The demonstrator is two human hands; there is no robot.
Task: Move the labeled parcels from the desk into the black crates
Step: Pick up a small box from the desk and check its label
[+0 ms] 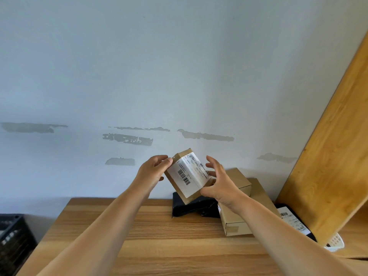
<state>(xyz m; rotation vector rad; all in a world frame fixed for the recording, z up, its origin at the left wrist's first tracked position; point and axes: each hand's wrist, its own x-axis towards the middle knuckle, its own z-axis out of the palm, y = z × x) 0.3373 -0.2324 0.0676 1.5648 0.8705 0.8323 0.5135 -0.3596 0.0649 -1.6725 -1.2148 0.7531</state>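
Work looks partly done at most: cardboard and black parcels (235,204) are piled on the wooden desk (139,236) at three o'clock, and the black plastic crate (14,242) waits at eight o'clock. A small brown cardboard parcel with a white barcode label (188,176) is raised mid-air, tilted, left hand (153,170) pinching its upper corner, right hand (221,184) thumb under its lower edge, fingers spread loosely

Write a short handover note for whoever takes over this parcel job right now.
Left hand pinches the small brown cardboard parcel with a white barcode label, held above the wooden desk. Right hand grips its lower right side. Black crate stands far left; contents unclear. Left on the desk: black plastic mailer, two stacked brown boxes, another labeled black parcel.
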